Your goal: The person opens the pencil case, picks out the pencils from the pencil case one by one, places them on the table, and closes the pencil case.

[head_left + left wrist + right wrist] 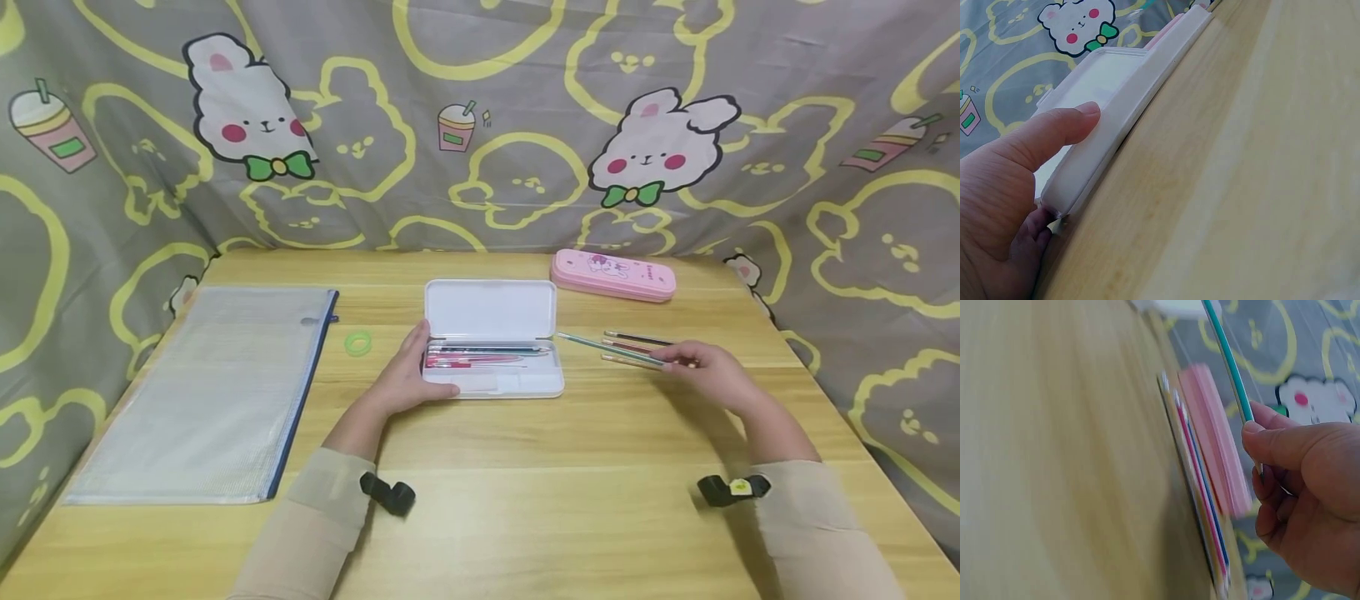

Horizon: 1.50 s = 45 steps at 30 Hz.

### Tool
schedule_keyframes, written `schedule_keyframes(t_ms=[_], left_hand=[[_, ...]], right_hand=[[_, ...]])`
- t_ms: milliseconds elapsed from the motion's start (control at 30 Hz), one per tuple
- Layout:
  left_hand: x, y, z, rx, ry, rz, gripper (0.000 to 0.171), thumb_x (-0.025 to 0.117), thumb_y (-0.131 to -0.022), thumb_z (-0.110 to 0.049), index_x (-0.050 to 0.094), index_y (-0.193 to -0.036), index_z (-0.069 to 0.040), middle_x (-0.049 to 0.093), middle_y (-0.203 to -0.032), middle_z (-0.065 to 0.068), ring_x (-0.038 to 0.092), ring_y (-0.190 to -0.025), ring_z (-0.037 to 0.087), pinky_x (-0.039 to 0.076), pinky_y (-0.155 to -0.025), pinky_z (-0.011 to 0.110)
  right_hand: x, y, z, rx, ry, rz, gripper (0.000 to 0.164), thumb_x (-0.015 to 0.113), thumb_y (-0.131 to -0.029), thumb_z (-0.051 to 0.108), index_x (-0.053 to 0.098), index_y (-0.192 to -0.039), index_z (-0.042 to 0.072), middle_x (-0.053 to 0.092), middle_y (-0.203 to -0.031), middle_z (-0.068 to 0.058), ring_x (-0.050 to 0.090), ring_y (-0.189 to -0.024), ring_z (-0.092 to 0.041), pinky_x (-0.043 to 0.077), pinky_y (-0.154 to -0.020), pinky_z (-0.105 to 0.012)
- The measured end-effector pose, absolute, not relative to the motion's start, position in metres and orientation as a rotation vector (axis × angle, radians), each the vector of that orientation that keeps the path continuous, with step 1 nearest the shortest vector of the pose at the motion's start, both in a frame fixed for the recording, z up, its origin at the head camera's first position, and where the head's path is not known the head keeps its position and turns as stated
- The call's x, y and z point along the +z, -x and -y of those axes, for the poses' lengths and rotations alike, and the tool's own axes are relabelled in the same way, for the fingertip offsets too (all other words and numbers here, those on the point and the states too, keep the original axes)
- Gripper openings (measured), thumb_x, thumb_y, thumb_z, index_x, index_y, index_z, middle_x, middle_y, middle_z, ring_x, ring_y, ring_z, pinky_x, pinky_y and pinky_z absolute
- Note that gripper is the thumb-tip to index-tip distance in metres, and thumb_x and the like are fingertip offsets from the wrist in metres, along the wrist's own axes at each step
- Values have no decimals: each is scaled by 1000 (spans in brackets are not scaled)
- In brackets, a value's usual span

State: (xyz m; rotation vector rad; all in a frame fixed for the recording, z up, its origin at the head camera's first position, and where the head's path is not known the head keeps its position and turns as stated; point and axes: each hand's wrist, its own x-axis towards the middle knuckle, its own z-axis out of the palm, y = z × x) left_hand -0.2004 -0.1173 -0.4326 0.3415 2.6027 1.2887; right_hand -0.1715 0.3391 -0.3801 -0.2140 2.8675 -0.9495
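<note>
A white pencil case (491, 310) stands with its lid raised in the middle of the table. Several pencils and pink sticks (480, 360) lie in its tray. My left hand (397, 379) holds the case's left end, the thumb (1079, 124) over the front rim and the other fingers around the side. To the right, my right hand (712, 379) pinches a teal pencil (1227, 353) near its tip, its far end slanting toward the case. Below that pencil, a few more pencils (1194, 481) lie side by side on the wood.
A pink pencil case (615, 277), closed, lies at the table's back right. On the left spreads a clear mesh zip pouch (202, 392) with a blue edge. Green rings (357, 343) lie between pouch and white case. A patterned curtain (517, 100) surrounds the table.
</note>
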Motion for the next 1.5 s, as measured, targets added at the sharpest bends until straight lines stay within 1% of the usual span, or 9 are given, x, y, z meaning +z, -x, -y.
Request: schedule_keyframes(t_ms=[233, 533, 633, 733, 867, 1000, 1100, 1233, 1500], left_hand=[[-433, 200, 118, 1290, -348, -2603, 129, 87, -68, -39, 0, -158, -9, -2, -167, 11, 5, -153, 33, 14, -123, 52], [-435, 201, 118, 1295, -343, -2599, 129, 87, -68, -39, 0, -158, -10, -2, -167, 10, 4, -153, 32, 12, -124, 51], [-434, 200, 118, 1292, -339, -2599, 129, 87, -68, -39, -1, -158, -10, -2, -167, 10, 4, -153, 32, 12, -123, 52], [-434, 200, 118, 1290, -339, -2599, 128, 87, -68, -39, 0, -158, -10, -2, -167, 10, 4, -153, 32, 12, -124, 51], [-435, 200, 118, 1293, -340, -2598, 128, 87, -68, -39, 0, -159, -10, -2, -167, 10, 4, -153, 32, 13, -123, 52], [-434, 200, 117, 1296, -343, -2598, 128, 87, -68, -39, 0, -158, -10, -2, -167, 10, 4, -153, 32, 13, -123, 51], [-433, 200, 117, 1292, -353, -2603, 129, 87, -69, -39, 0, -158, -8, -2, -167, 12, 4, -153, 33, 13, -124, 50], [-432, 200, 118, 1289, -358, -2604, 129, 87, -69, -39, -1, -158, -8, -2, -166, 13, 4, -153, 33, 13, -123, 51], [-432, 201, 118, 1298, -357, -2601, 129, 87, -68, -41, 0, -158, -9, -2, -166, 12, 5, -153, 34, 13, -123, 51]], right_hand=[[-390, 158, -375, -863, 139, -2877, 30, 57, -99, 18, 66, -121, 0, 61, -97, -10, 46, -77, -7, 43, -60, -22], [-401, 152, -393, -771, 138, -2890, 28, 59, -98, 17, 68, -117, -1, 66, -117, -24, 52, -87, 0, 46, -71, -17], [-404, 154, -393, -743, 141, -2893, 28, 60, -97, 19, 69, -116, 0, 65, -120, -26, 61, -98, -18, 51, -80, -27], [-407, 155, -392, -738, 135, -2891, 27, 61, -97, 20, 70, -114, 0, 64, -123, -27, 59, -114, -40, 50, -91, -45], [-409, 156, -392, -751, 125, -2885, 29, 61, -97, 20, 69, -115, -1, 64, -122, -28, 55, -117, -48, 48, -92, -55], [-410, 156, -393, -745, 110, -2885, 32, 61, -97, 23, 68, -117, -1, 64, -121, -27, 58, -113, -42, 50, -88, -44], [-407, 156, -392, -783, 62, -2868, 37, 61, -97, 29, 67, -121, 1, 64, -121, -25, 61, -101, -23, 50, -80, -30], [-399, 155, -386, -867, 9, -2869, 44, 62, -96, 36, 65, -125, 2, 65, -118, -20, 52, -85, 0, 47, -67, -20], [-383, 165, -347, -934, 102, -2908, 38, 63, -96, 29, 66, -122, 2, 68, -103, -13, 51, -81, -2, 47, -63, -22]])
